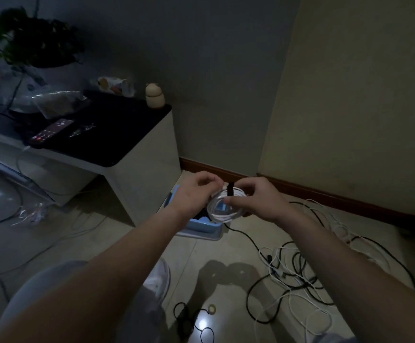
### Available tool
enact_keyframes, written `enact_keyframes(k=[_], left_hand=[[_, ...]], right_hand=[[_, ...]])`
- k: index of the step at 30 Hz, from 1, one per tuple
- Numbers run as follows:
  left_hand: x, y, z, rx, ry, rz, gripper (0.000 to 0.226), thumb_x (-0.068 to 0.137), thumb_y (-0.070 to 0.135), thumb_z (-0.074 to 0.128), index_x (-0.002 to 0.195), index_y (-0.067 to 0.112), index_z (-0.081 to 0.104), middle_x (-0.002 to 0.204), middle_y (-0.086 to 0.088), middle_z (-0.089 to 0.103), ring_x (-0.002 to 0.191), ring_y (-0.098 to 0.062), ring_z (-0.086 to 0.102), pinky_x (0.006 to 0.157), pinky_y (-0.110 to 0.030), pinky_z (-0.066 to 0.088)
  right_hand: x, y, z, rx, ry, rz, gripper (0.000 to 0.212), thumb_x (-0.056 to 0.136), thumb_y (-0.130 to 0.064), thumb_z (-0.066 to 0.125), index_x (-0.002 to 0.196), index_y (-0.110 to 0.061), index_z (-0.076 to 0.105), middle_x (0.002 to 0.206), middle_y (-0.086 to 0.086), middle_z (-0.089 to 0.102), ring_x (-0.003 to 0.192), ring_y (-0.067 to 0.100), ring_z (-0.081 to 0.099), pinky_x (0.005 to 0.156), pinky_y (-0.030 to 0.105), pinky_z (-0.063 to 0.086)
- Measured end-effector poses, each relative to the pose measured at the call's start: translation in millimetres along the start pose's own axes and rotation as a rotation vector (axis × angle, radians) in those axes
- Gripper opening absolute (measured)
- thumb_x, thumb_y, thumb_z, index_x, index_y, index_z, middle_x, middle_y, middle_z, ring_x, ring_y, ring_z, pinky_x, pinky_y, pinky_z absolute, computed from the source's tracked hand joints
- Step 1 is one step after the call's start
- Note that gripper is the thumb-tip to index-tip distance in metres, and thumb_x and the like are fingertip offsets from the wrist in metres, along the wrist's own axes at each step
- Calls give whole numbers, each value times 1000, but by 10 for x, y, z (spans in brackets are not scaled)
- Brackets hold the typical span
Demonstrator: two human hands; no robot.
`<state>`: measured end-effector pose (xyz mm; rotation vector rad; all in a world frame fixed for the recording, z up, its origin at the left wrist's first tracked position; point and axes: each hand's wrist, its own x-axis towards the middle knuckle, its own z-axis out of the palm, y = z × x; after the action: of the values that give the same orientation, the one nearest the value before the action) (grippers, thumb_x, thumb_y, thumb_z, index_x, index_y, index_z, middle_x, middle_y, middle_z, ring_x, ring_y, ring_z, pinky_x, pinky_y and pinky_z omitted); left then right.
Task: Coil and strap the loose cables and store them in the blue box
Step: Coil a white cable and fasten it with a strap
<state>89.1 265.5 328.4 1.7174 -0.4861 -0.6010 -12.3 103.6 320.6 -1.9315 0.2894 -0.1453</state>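
A coiled white cable (222, 212) is held up between both hands, just above the blue box (202, 230) on the floor. My left hand (196, 191) grips the coil's left side with curled fingers. My right hand (255, 198) holds the right side, thumb and fingers pinching at the coil's top. A short black strap (230, 188) stands up across the top of the coil between the two hands. Something dark lies inside the box, mostly hidden by my left wrist.
A tangle of loose black and white cables (298, 276) sprawls over the tiled floor at the right. A white cabinet with a dark top (117, 144) stands left of the box, carrying a phone (50, 132). A small tape roll (211, 308) lies near my knee.
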Motion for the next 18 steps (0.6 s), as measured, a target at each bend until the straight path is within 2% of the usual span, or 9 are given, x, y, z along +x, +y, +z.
enact_keyframes(k=[3,5,7,9,11,13,15,18], left_hand=[[91,-87,-71,68,-33,64,15,97,26,60,103,30,73,98,10,73,95,-10,69,86,-33,58],[166,-181,-110,124,-69,85,22,93,29,67,114,33,69,109,12,70,106,-8,65,91,-33,54],[252,-283,-157,174,-97,100,37,89,20,72,124,31,64,119,9,66,114,-8,61,94,-31,53],[342,-387,-193,180,-113,93,48,87,7,72,128,28,61,123,4,63,114,-11,61,93,-30,55],[421,-468,-224,129,-99,50,48,87,0,69,126,27,62,120,1,65,108,-16,66,87,-32,59],[539,-551,-255,56,-85,-26,46,88,-2,68,122,28,64,118,-4,66,102,-22,69,82,-38,62],[702,-640,-285,34,-83,-93,45,89,-2,68,121,29,65,118,-7,67,102,-25,70,80,-40,62],[932,-765,-298,5,-59,-166,45,88,-4,68,124,23,66,117,-14,68,104,-34,69,85,-49,60]], right_hand=[[131,76,50,86,55,73,17,77,-35,85,86,-23,77,78,2,73,68,12,69,61,33,57],[232,130,85,124,75,121,19,77,-37,85,87,-22,78,77,4,74,66,13,69,60,33,56],[353,203,145,149,99,158,20,76,-37,85,86,-22,78,77,5,74,65,12,68,57,31,54],[493,303,217,180,112,189,21,75,-36,86,89,-23,78,76,-1,74,65,10,70,54,27,53],[618,412,283,186,116,209,28,75,-37,86,98,-24,76,81,-1,75,69,13,72,54,26,53],[758,541,340,175,134,196,32,76,-37,85,104,-25,74,83,-3,74,71,12,71,54,26,53],[923,685,398,150,153,144,26,78,-34,84,102,-25,76,76,-12,71,66,3,67,54,20,50],[1146,870,475,119,201,105,25,78,-34,84,101,-27,77,82,-15,72,72,1,67,57,16,50]])
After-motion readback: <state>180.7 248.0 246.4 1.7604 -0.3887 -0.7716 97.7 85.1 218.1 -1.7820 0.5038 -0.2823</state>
